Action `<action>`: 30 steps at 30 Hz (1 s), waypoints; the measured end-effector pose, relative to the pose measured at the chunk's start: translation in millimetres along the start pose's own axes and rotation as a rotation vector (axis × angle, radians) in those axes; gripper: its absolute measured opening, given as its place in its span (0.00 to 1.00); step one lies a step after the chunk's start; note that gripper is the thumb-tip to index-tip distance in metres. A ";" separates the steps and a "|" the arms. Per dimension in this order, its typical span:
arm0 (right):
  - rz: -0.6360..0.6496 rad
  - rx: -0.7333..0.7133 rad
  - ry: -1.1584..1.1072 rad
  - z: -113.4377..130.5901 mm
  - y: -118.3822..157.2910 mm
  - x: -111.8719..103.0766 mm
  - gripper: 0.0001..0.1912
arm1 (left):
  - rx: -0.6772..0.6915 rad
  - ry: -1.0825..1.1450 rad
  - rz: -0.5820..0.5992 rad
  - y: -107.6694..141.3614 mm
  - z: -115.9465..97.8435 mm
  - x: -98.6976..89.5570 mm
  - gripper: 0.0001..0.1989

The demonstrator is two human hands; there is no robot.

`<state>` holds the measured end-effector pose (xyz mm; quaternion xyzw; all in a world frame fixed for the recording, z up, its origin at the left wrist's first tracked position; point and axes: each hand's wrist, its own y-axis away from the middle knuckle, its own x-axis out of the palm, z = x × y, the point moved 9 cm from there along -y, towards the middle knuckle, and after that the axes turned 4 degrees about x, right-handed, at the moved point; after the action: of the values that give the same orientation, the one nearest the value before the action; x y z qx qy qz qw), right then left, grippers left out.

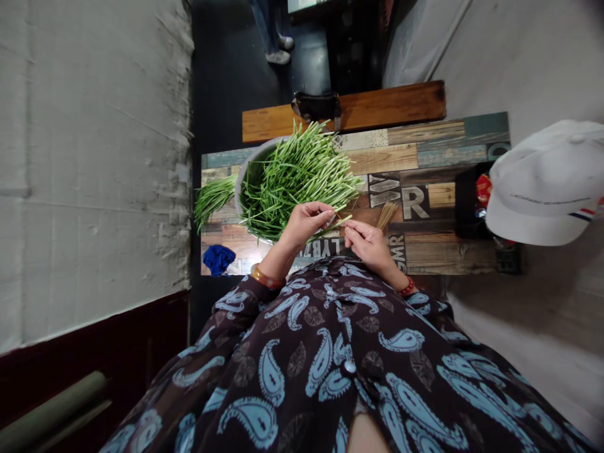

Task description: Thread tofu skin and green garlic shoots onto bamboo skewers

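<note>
A grey basin (pixel 241 182) heaped with long green stalks (pixel 306 170) stands on the patterned table (pixel 438 251). Over the basin's near right edge, my left hand (pixel 310 221) pinches one or a few stalks near their pale ends. My right hand (pixel 368 242) is just to the right, thumb and fingers pressed together near the stalk ends; what they hold is too small to make out. Thin brown sticks (pixel 387 214) lie on the table beyond my right hand. More green stalks (pixel 214 196) lie left of the basin.
A blue cloth (pixel 218 259) lies at the table's near left corner. At the right end are a white cap (pixel 547 185) and dark items. Behind the table stands a wooden bench (pixel 391 106) with a black bag (pixel 316 106). A person's legs (pixel 268 28) show farther back.
</note>
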<state>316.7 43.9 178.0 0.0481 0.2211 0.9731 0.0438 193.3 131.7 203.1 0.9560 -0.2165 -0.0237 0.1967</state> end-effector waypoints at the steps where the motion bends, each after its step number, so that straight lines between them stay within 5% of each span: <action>1: 0.000 0.000 0.000 -0.1 -0.1 0.1 0.24 | 0.001 0.004 0.001 -0.1 0.3 0.1 0.13; 19: 0.000 0.033 -0.020 0.8 0.7 2.2 0.26 | -0.004 0.003 -0.011 0.8 5.7 0.4 0.13; 30: -0.096 -0.060 0.063 6.8 -2.6 -4.8 0.15 | 0.167 -0.395 0.027 2.2 -3.8 14.3 0.06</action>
<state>322.4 48.6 182.6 0.0054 0.1949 0.9771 0.0850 205.9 125.2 208.0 0.9427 -0.2650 -0.1900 0.0708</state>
